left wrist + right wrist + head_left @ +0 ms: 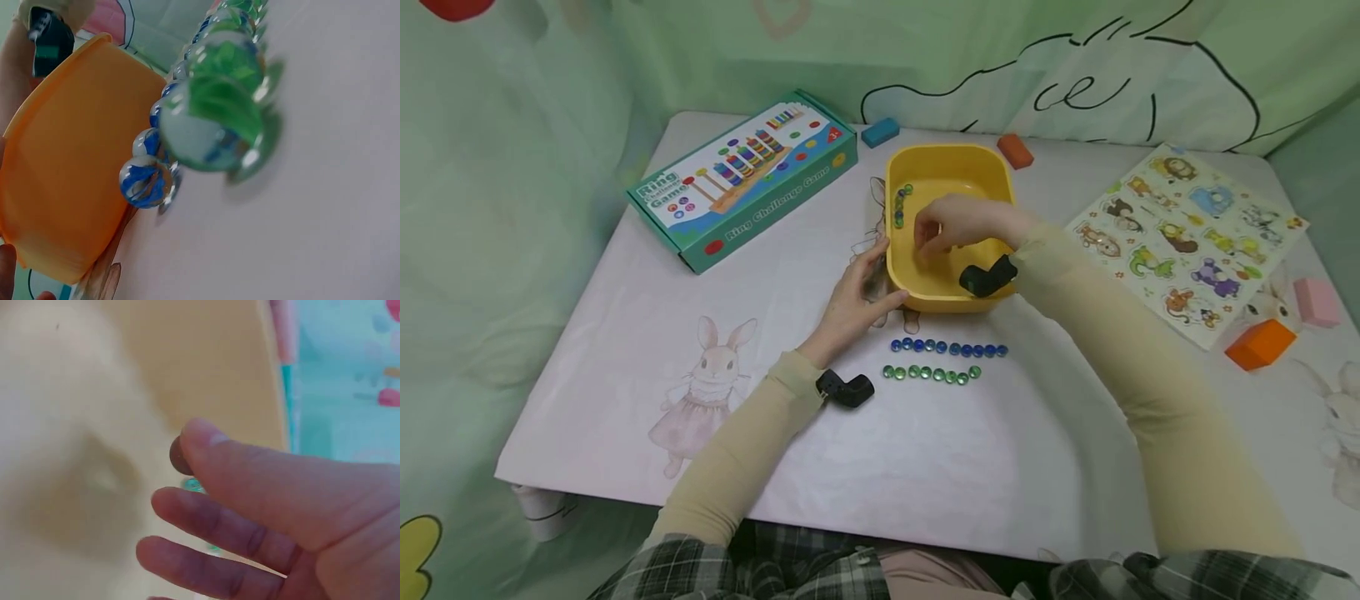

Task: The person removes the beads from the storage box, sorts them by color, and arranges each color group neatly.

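Observation:
A yellow plastic tub [951, 302] stands at the back middle of the table. My left hand [853, 298] touches its front-left corner from outside, fingers spread and fairly straight, thumb along the rim. Inside the tub my right hand [955, 225] reaches down with curled fingers. In the right wrist view, a dark rounded shape [180, 457] shows behind the thumb tip; I cannot tell whether a marble is pinched there. Several glass marbles [899, 208] line the tub's left side. In front of the tub lie a row of blue marbles [955, 348] and a row of green marbles [938, 375].
A green Ring Challenge Game box [745, 175] lies at the back left. Blue [880, 132] and red [1015, 152] blocks flank the tub's far end. On the right are an animal sticker sheet [1195, 242], an orange block [1260, 344] and a pink block [1317, 302].

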